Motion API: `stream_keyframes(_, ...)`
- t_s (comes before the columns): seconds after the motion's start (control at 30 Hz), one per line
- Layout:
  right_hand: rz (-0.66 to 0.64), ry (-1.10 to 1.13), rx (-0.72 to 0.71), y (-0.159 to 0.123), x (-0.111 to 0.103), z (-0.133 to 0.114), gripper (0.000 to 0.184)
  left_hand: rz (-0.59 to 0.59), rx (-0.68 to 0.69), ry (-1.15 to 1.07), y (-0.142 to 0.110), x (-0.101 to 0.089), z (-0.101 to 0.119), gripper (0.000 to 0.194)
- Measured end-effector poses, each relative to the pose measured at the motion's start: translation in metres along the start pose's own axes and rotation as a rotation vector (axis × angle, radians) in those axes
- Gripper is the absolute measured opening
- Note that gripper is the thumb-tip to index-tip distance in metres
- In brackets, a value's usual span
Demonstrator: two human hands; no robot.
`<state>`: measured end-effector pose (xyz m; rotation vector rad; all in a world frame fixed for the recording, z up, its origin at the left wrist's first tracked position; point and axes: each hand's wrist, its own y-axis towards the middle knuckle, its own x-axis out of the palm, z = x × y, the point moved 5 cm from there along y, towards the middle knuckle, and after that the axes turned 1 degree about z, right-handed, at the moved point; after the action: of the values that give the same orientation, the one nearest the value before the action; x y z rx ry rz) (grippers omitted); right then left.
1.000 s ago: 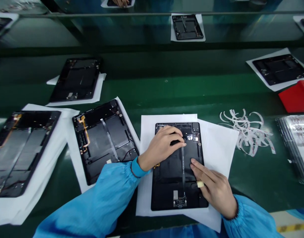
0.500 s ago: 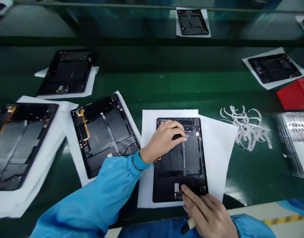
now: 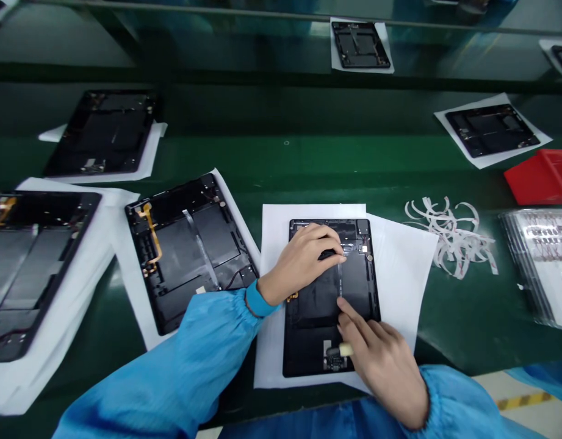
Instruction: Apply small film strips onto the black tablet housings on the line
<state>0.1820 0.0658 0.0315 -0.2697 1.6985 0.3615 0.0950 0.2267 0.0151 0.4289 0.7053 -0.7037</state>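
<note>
Tablet back housing lies open side up on white paper sheets, on the green bench before us. Our left hand is over its upper part, fingers bent, thumb and forefinger tips close together by the upper end of the grey flex cable; we can't tell if they pinch it. Our right hand: forefinger stretched out, tip at the cable lower down, other fingers curled round a black-and-yellow tool, type unclear. To our left, second housing, angled, on paper. To our right, tangled white strips, clear plastic trays, red bin.
</note>
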Motion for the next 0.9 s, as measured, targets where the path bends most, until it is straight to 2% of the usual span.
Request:
stream_keyframes(0.1, -0.011, 0.06, 0.04, 0.019, 0.001, 0.02, 0.033, -0.001, -0.013, -0.011, -0.001, 0.0, -0.001, 0.004)
stream_keyframes(0.23, -0.029, 0.119, 0.057, 0.044, 0.002, 0.039, 0.031, 0.045, -0.025, -0.056, 0.001, -0.001, -0.001, 0.008)
stream_keyframes(0.3, -0.034, 0.175, 0.069, 0.05, 0.002, 0.044, 0.029, 0.159, -0.06, -0.166, 0.002, -0.007, -0.002, 0.007)
stream_keyframes(0.37, 0.0, 0.293, 0.114, 0.049, -0.003, 0.051, 0.024, 0.327, -0.129, -0.282, -0.005, -0.018, -0.006, 0.007)
stream_keyframes(0.43, 0.098, 0.424, 0.205, 0.039, -0.012, 0.064, 0.018, 0.44, -0.211, -0.278, -0.023, -0.029, -0.008, 0.008)
stream_keyframes(0.47, 0.16, 0.473, 0.266, 0.032, -0.017, 0.072, 0.016, 0.447, -0.249, -0.226, -0.036, -0.033, -0.009, 0.009)
stream_keyframes(0.53, 0.261, 0.534, 0.4, 0.013, -0.026, 0.09, 0.016, 0.382, -0.295, -0.091, -0.066, -0.036, -0.006, 0.009)
stream_keyframes(0.6, 0.305, 0.61, 0.515, -0.002, -0.029, 0.106, 0.026, 0.287, -0.297, -0.007, -0.094, -0.035, 0.0, 0.009)
stream_keyframes(0.7, 0.371, 0.787, 0.584, -0.008, -0.028, 0.121, 0.045, 0.17, -0.254, 0.036, -0.111, -0.029, 0.015, 0.014)
stream_keyframes(0.8, 0.45, 0.939, 0.592, 0.006, -0.02, 0.128, 0.054, 0.11, -0.185, 0.05, -0.087, -0.021, 0.028, 0.017)
stream_keyframes(0.9, 0.412, 1.124, 0.595, 0.025, -0.003, 0.131, 0.045, 0.124, -0.109, 0.08, -0.043, -0.011, 0.032, 0.024)
